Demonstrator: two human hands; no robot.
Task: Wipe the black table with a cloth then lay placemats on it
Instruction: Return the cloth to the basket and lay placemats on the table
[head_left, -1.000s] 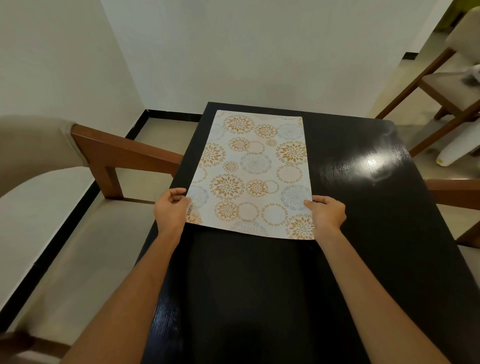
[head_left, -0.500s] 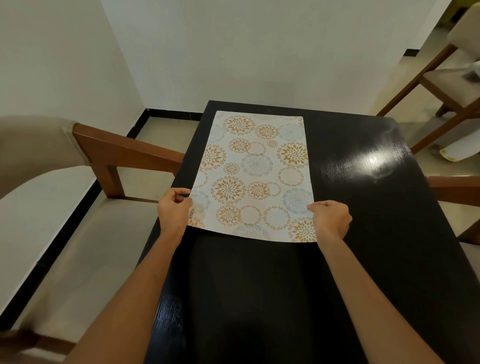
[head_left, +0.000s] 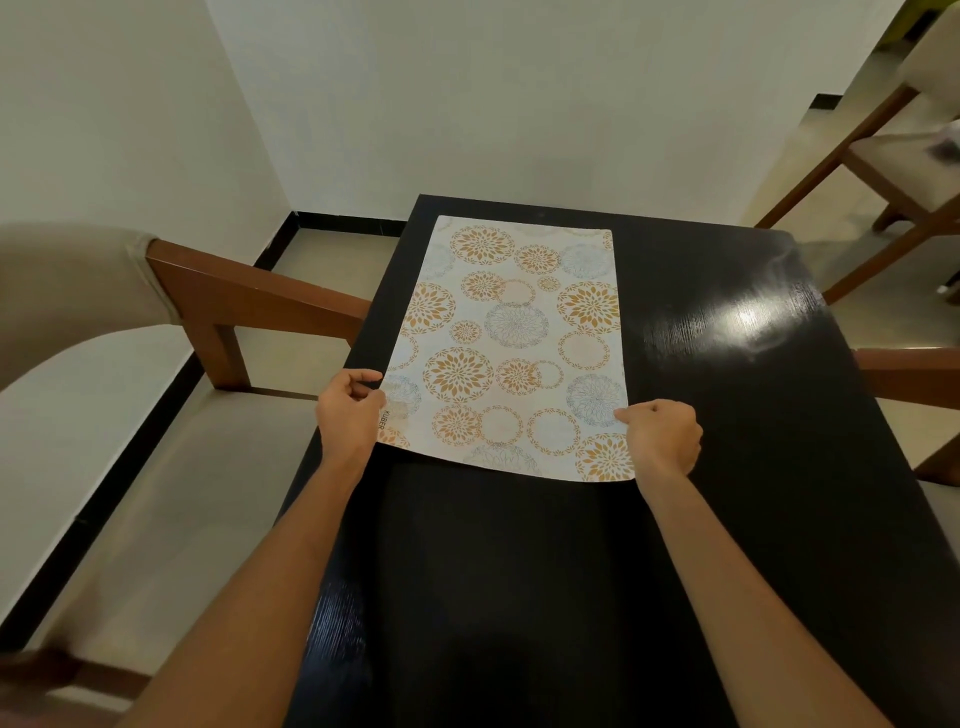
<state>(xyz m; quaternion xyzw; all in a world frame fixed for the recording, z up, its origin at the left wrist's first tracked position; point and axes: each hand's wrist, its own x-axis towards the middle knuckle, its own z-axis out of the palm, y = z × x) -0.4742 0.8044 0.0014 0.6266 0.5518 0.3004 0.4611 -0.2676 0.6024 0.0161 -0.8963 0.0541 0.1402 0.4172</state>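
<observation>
Our left hand and right hand pinch the near corners of the floral placemat, which we judge thin, light and floppy, best held by its edges on the black table.

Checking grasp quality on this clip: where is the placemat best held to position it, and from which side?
At its two near corners, from the person's side. The placemat is a thin flat sheet lying lengthwise away on the table, so only its edges offer a pinch. The left hand and right hand grip there.

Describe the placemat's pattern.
The placemat is pale, printed with orange and blue-grey floral circles; the head view shows it.
</observation>
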